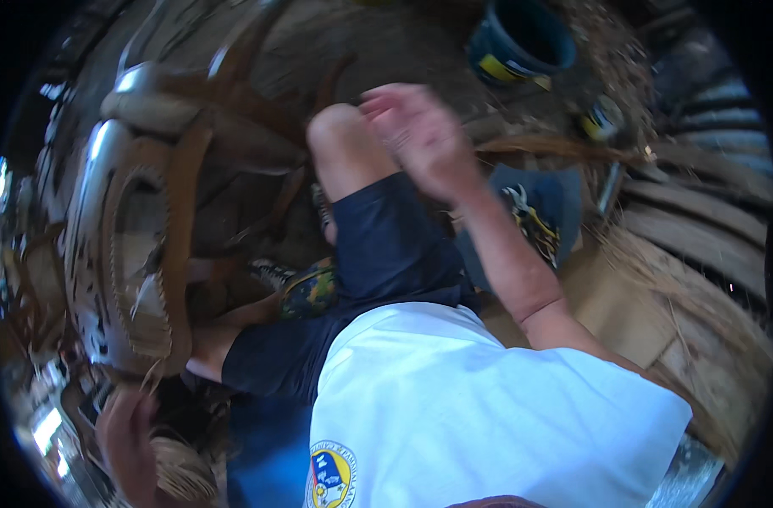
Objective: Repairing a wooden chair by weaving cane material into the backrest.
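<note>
A brown wooden chair frame (pixel 179 245) lies tipped at my left, against my left leg. Its panel has an oblong opening edged by a row of small holes, and a loose pale strip (pixel 145 296) hangs in it. Below the frame, at the lower left, is my left hand (pixel 128 436), near a coil of pale strips (pixel 183 470). My right hand (pixel 424 140) is raised beside my right knee, apart from the chair. Both hands are smeared by motion, so their fingers and any thin strand in them cannot be made out.
A dark green bucket (pixel 488 51) stands at the far right, with a small can (pixel 602 118) nearby. Yellow-handled tools (pixel 534 224) lie on a dark sheet beside my right arm. Flat cardboard (pixel 628 313) and wooden slats (pixel 700 233) are at the right.
</note>
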Available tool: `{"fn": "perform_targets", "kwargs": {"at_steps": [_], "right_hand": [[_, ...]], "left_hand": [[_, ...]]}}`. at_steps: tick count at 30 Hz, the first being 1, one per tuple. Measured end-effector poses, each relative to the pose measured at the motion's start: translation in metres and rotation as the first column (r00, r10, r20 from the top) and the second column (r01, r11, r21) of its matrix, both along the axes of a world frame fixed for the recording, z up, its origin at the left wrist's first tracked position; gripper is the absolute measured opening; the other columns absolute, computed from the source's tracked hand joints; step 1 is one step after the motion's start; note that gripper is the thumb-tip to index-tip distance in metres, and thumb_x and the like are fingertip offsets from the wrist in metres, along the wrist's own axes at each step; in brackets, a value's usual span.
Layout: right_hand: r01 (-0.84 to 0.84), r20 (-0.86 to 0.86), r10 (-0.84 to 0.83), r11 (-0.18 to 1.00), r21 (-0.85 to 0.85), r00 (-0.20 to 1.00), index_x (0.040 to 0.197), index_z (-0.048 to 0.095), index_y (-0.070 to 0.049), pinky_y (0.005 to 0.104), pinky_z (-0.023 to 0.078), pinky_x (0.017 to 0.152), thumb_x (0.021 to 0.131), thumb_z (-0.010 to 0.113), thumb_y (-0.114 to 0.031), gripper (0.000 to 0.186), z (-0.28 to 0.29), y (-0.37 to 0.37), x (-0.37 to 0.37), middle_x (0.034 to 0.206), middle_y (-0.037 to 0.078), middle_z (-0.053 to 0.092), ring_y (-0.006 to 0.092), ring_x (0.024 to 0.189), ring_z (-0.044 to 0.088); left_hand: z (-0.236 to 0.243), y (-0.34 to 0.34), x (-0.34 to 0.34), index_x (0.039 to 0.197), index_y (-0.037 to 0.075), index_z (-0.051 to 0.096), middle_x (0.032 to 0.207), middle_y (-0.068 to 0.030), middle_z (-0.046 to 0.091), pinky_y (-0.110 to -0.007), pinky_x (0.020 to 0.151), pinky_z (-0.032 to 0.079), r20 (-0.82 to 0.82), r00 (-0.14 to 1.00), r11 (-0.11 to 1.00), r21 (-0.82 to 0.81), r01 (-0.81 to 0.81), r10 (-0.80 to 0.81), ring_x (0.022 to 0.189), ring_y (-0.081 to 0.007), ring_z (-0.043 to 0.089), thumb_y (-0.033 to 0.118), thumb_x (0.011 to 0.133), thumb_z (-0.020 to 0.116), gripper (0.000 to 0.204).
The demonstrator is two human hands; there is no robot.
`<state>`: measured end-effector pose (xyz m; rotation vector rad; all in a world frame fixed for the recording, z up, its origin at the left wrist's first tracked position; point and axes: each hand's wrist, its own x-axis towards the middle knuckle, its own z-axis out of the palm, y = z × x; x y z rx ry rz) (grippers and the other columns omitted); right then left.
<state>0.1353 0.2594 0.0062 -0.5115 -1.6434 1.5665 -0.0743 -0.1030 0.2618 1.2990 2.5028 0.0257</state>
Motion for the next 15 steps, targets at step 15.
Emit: {"fn": "perform_targets", "kwargs": {"at_steps": [15], "right_hand": [[-0.704,0.548,0.641,0.698,-0.126,0.537,0.081,0.069,-0.002,0.0216,0.042,0.067,0.088,0.07,-0.01,0.01,0.068,0.028,-0.095,0.075,-0.005,0.06,0.0041,0.073,0.052]], "left_hand": [[-0.032,-0.267,-0.063,0.091,-0.003,0.06,0.067,-0.0049,0.055,-0.03,0.06,0.043,-0.069,0.61,0.609,0.211,-0.765,0.79,0.064,-0.0115,0.051,0.012,0.098,0.058,0.016]]}}
